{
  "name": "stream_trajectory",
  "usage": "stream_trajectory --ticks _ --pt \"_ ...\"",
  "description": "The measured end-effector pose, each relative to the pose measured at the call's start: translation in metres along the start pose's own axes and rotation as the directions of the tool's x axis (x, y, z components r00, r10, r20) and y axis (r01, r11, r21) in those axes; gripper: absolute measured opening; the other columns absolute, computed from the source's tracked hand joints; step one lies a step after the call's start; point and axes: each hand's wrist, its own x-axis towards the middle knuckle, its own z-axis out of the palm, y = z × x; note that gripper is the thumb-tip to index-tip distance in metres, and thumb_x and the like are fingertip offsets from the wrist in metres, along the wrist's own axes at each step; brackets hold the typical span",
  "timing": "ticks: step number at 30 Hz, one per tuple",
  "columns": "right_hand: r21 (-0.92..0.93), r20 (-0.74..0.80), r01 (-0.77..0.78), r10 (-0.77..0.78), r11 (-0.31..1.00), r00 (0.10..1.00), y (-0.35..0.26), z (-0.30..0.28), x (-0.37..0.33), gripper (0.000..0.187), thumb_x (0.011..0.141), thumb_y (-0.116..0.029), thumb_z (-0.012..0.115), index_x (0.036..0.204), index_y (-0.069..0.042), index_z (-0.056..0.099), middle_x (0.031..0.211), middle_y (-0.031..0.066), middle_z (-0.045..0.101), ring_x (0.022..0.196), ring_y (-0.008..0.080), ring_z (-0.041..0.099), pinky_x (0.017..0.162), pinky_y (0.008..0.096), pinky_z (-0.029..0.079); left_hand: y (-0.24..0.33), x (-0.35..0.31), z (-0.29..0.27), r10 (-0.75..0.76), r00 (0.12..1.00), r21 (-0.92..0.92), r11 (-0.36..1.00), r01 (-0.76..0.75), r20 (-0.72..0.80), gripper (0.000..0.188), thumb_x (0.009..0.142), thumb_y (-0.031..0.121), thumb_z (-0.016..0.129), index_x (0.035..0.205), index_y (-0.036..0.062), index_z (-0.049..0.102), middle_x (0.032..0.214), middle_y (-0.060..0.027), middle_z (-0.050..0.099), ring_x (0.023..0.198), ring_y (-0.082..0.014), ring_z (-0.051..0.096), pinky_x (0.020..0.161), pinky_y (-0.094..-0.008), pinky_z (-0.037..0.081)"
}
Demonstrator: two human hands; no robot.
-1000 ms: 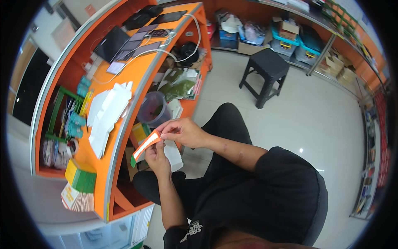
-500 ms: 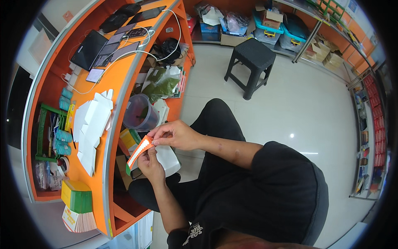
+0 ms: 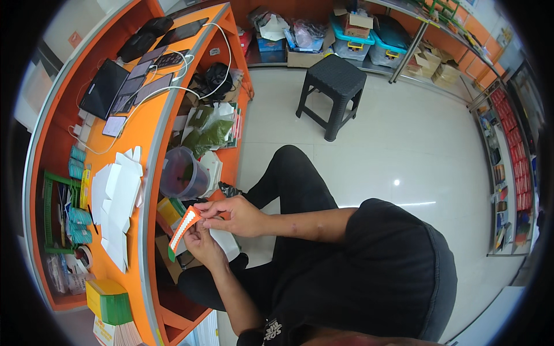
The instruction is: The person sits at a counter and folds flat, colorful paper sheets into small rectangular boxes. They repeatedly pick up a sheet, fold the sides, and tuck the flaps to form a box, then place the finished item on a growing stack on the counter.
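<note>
Several white sheets (image 3: 120, 199) lie on the orange desk (image 3: 135, 251). Just past its edge, we hold a slanting orange-and-white strip (image 3: 182, 230), green at the bottom, our left hand (image 3: 206, 249) closed near its upper end, our right hand (image 3: 242, 217) pinching that same end. Farther right stands a black stool (image 3: 336, 72).

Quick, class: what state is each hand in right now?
Left hand: closed, holding the orange, white and green card strip.
Right hand: closed, pinching the strip's upper end.
</note>
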Motion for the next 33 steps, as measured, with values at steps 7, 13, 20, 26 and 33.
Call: stream_trajectory --ticks 7,13,20,26,33 --pt "-0.076 -0.232 -0.100 0.080 0.992 0.969 0.027 -0.026 0.034 0.016 0.097 -0.010 0.067 0.104 0.003 0.062 0.116 0.0154 0.073 0.102 0.0229 0.072 0.091 0.0358 0.055 0.042 -0.024 0.036 -0.141 0.944 0.450 0.893 -0.009 0.298 0.044 0.100 0.008 0.064 0.139 -0.0075 0.051 0.118 -0.0163 0.069 0.102 -0.0168 0.067 0.092 -0.0290 0.052" --pt "-0.251 0.281 -0.029 0.102 0.968 0.954 0.077 0.012 0.048 0.020 0.103 -0.018 0.059 0.113 -0.002 0.064 0.105 0.0120 0.069 0.102 0.0228 0.067 0.084 0.0362 0.053 0.116 -0.061 -0.034 -0.089 0.886 0.372 0.923 -0.098 0.455 0.037 0.089 0.020 0.073 0.119 -0.0007 0.068 0.132 -0.0211 0.064 0.117 -0.0249 0.064 0.098 -0.0391 0.051" --pt "-0.033 0.517 -0.432 0.386 0.901 0.764 0.032 -0.014 -0.014 0.025 0.093 -0.018 0.061 0.112 -0.003 0.055 0.109 0.0124 0.068 0.106 0.0214 0.065 0.096 0.0354 0.052 0.059 -0.056 -0.011 0.180 0.682 0.297 0.801 -0.519 0.709 0.034 0.084 0.033 0.079 0.104 0.0064 0.071 0.108 -0.0156 0.064 0.112 -0.0343 0.057 0.096 -0.0487 0.042" --pt "-0.128 0.434 -0.251 0.282 0.960 0.856 0.060 -0.045 -0.025 0.028 0.105 -0.027 0.049 0.117 -0.002 0.055 0.112 0.0113 0.064 0.107 0.0216 0.062 0.098 0.0360 0.047 0.034 -0.053 0.000 0.176 0.849 0.371 0.841 -0.392 0.498 0.031 0.087 0.034 0.078 0.092 0.0055 0.066 0.099 -0.0120 0.065 0.107 -0.0315 0.059 0.095 -0.0449 0.044" --pt "-0.061 0.416 -0.365 0.356 0.929 0.837 0.011 -0.045 -0.033 0.017 0.102 -0.010 0.063 0.115 -0.002 0.057 0.098 0.0017 0.062 0.090 0.0083 0.059 0.080 0.0245 0.047 0.008 -0.064 -0.017 0.187 0.962 0.447 0.891 -0.079 -0.201 0.024 0.090 0.021 0.076 0.089 0.0017 0.061 0.088 -0.0119 0.064 0.082 -0.0213 0.062 0.073 -0.0352 0.048"
